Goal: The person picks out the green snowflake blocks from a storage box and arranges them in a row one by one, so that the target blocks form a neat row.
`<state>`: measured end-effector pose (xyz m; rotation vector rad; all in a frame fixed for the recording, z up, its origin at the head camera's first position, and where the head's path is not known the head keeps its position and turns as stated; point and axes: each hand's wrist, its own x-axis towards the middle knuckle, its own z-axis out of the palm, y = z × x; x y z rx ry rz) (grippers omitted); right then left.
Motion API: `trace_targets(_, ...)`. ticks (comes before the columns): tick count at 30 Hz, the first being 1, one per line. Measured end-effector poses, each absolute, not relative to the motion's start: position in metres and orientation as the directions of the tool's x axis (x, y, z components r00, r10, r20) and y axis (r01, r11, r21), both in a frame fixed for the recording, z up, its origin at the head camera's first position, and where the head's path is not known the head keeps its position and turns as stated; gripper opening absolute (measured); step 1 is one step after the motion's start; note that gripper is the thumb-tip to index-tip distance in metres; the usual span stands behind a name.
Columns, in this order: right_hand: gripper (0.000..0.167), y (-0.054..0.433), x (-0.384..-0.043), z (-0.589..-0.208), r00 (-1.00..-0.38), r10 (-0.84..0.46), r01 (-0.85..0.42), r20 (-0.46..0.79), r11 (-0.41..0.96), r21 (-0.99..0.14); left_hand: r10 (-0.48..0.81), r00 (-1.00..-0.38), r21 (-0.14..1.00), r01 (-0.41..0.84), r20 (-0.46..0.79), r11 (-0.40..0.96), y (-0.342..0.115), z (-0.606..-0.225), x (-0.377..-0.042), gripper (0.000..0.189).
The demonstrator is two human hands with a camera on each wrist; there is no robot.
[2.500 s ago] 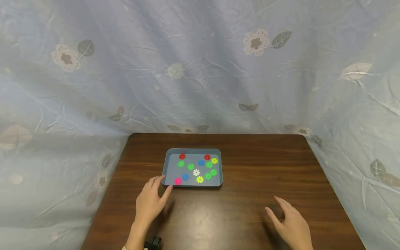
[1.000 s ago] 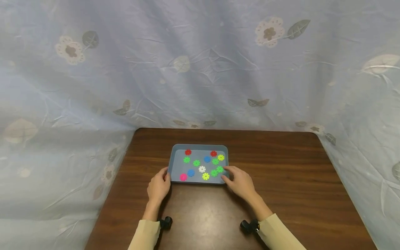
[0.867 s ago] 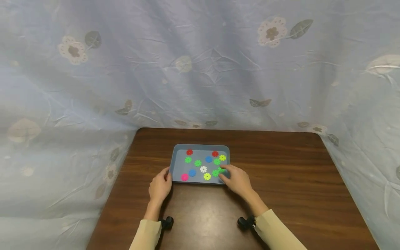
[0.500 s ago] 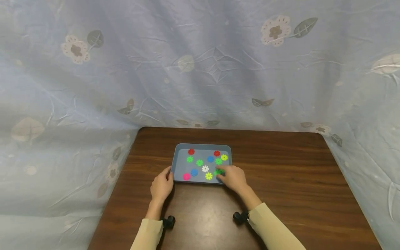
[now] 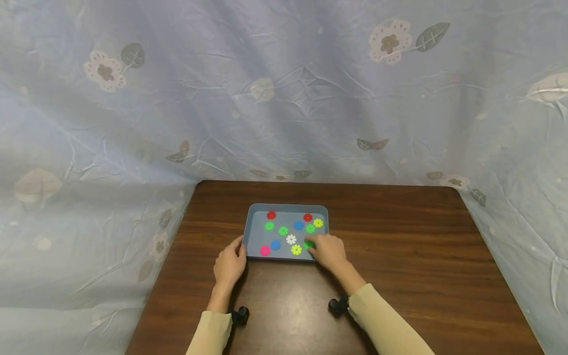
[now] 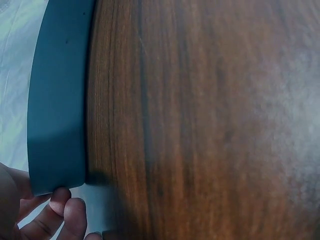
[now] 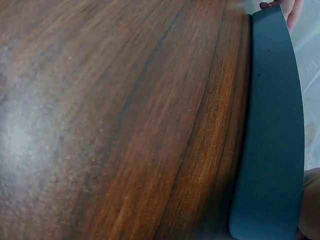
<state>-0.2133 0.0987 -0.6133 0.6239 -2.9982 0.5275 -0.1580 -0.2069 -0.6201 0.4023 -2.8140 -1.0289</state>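
A shallow blue-grey tray (image 5: 262,208) lies on the table, with several notched snowflake building discs spread flat in it. My left hand (image 5: 229,265) grips the tray's near left corner, thumb at the front; in the left wrist view its curled fingers (image 6: 75,217) sit at the end of the tray's wall (image 6: 57,115). My right hand (image 5: 330,251) reaches over the tray's right part, its thumb and forefinger around a green snowflake disc (image 5: 308,244). Another green disc there is hidden by the hand. The tray's wall (image 7: 272,130) mostly conceals this hand in the right wrist view.
Near the right fingertips lie a white disc (image 5: 291,239) and a yellow disc (image 5: 296,250). Blue, red, pink and more green discs lie around. The brown wooden table (image 5: 390,236) meets a patterned curtain (image 5: 306,123) at its back and sides.
The left hand has taken hold of the tray's corner. From the table's right side, the right hand has come over the tray and closed in on the green discs.
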Motion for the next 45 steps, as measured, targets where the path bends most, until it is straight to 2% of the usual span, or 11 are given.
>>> trace_targets(12,0.035,0.097,-0.218,-0.614,-0.921,-0.384,-0.382,0.06,0.866,-0.323,-0.282,-0.959,0.652,-0.2,0.023,0.732,-0.206,-0.619,-0.158,0.041)
trace_targets(25,0.012,0.107,-0.214,-0.608,-0.925,-0.378,-0.357,0.031,0.842,-0.405,-0.291,-0.956,0.639,-0.206,0.028,0.741,-0.203,-0.619,-0.157,0.04)
trace_targets(28,0.009,0.11,-0.214,-0.606,-0.929,-0.369,-0.341,0.033,0.818,-0.464,-0.289,-0.957,0.637,-0.208,0.024,0.742,-0.204,-0.618,-0.157,0.041)
trace_targets(33,0.009,0.119,-0.216,-0.603,-0.949,-0.314,-0.262,0.034,0.723,-0.639,-0.289,-0.957,0.631,-0.212,0.02,0.746,-0.204,-0.619,-0.157,0.041)
trace_targets(40,0.013,0.142,-0.226,-0.603,-0.988,-0.144,-0.124,0.05,0.566,-0.815,-0.302,-0.953,0.628,-0.224,0.02,0.746,-0.204,-0.619,-0.158,0.04)
trace_targets(45,0.021,0.161,-0.234,-0.606,-1.0,0.01,0.009,-0.006,0.449,-0.894,-0.299,-0.954,0.629,-0.219,0.022,0.746,-0.204,-0.619,-0.157,0.04)
